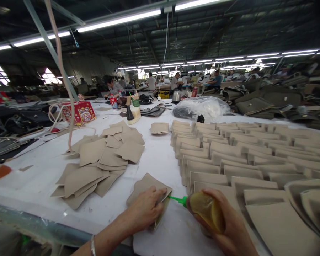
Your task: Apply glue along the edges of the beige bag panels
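Note:
My left hand [145, 209] presses on a small stack of beige pieces [146, 183] near the front middle of the table, its fingers bent over the right edge. My right hand [226, 220] is wrapped round a glue bottle [206, 209] with yellowish contents, tipped to the left. The bottle's thin green nozzle [179, 200] points at the right edge of the stack, close beside my left fingertips. Whether its tip touches the edge is too small to tell.
A loose pile of beige pieces [92, 151] lies to the left. Rows of overlapping beige pieces [202, 167] fill the right side. Behind are a red box [80, 113], a white-bottomed container [134, 115] and clear plastic wrap [208, 106]. A hose hangs at left; people sit farther back.

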A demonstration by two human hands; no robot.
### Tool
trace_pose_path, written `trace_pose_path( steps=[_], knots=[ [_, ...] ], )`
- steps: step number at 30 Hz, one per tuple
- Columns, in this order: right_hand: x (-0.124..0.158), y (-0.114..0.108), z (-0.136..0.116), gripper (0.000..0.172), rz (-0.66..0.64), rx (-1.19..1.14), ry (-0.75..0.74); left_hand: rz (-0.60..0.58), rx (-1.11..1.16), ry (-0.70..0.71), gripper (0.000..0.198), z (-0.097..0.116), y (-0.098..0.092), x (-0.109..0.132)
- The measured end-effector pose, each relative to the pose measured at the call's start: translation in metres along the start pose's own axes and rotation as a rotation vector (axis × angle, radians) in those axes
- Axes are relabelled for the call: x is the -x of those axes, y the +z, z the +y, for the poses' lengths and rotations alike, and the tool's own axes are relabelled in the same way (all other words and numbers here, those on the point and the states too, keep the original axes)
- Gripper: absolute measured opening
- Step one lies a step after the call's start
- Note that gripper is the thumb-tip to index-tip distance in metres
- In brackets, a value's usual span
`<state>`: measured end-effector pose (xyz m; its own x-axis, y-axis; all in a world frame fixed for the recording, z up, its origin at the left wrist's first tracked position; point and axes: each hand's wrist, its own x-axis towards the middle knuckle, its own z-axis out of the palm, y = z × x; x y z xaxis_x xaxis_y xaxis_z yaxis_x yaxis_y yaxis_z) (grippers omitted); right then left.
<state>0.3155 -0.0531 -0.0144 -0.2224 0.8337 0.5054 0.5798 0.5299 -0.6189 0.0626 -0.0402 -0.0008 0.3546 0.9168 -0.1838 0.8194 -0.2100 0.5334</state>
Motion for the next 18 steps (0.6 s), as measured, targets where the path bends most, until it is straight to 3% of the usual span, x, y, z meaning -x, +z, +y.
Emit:
trace_pose_path(
  steps=[6,10,15,18],
  knots=[
    [-0.001,-0.001,0.001,0.038,0.018,-0.012,0.050,0.004,-0.008,-0.003,0.051,0.000,0.000,0.001],
    [0.000,-0.002,-0.009,0.041,-0.022,-0.176,0.251,0.008,0.019,-0.023,0.051,0.000,0.000,0.000],
    [-0.003,-0.014,-0.019,0.051,0.116,-0.722,0.676,0.026,0.133,-0.038,0.047,-0.005,-0.003,0.001],
    [0.000,-0.026,-0.005,0.039,0.221,-1.146,0.866,0.186,0.127,-0.134,0.041,-0.014,-0.008,0.003]
  ],
)
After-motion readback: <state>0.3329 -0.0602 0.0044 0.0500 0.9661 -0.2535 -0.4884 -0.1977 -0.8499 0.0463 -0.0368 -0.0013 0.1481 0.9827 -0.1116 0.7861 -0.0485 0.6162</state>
